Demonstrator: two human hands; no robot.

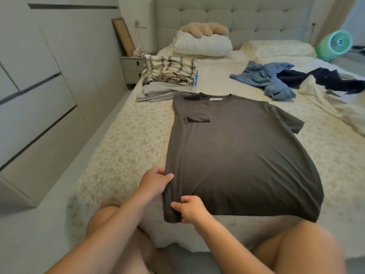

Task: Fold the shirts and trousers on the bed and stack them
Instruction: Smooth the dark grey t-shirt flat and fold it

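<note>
- A dark t-shirt [243, 155] lies flat on the bed [122, 155], collar toward the headboard; its left side and sleeve are folded in over the body, the right sleeve is spread out.
- The left hand [155, 181] grips the folded left edge near the hem, thumb on top.
- The right hand [189, 209] pinches the hem corner just below the left hand.
- A stack [167, 80] of folded clothes, a plaid piece on top, sits beyond the t-shirt, near the bed's left edge.
- Crumpled jeans [270, 80] and dark clothes [320, 78] lie unfolded at the right.
- A pillow [201, 45] lies by the headboard.
</note>
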